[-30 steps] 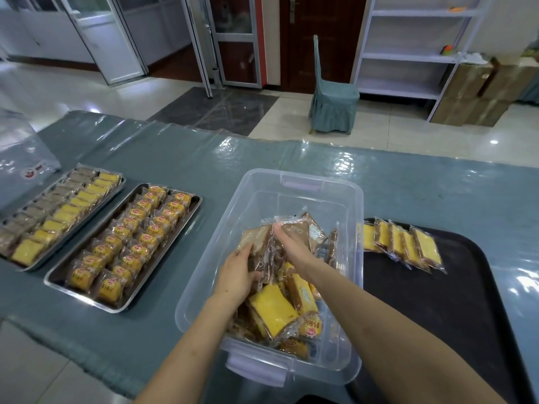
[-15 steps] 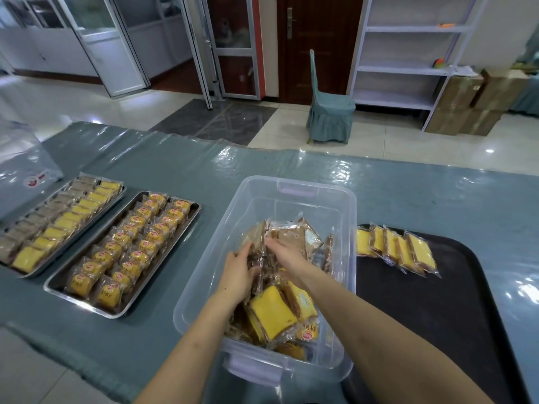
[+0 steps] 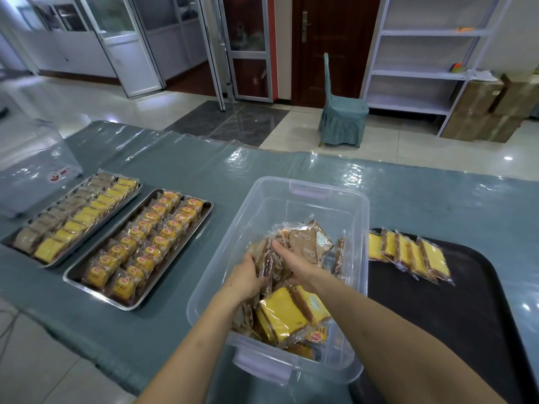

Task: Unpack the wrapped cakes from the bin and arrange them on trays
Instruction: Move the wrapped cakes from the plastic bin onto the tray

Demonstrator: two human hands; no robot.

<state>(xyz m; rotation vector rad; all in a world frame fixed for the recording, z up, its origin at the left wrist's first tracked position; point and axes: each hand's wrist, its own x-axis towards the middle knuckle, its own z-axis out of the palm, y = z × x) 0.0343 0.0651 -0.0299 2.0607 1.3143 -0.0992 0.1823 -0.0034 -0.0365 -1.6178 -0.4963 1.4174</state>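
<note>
Head view: both hands are inside the clear bin point(image 3: 297, 199) on the counter point(image 3: 180, 158). The left hand point(image 3: 248, 277) and right hand point(image 3: 291, 258) clasp a stack of brown wrapped cakes point(image 3: 303, 243), fingers curled round them, likely gathering several for one trip. Right of the bin, a black tray point(image 3: 437, 310) holds a short yellow row; left of it, two steel trays point(image 3: 204, 211) look full.

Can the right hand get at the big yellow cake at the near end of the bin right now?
Probably yes. The yellow cake lies on top of the pile, uncovered, just below the right hand inside the open-topped bin; but that hand is busy gripping brown cakes.
</note>
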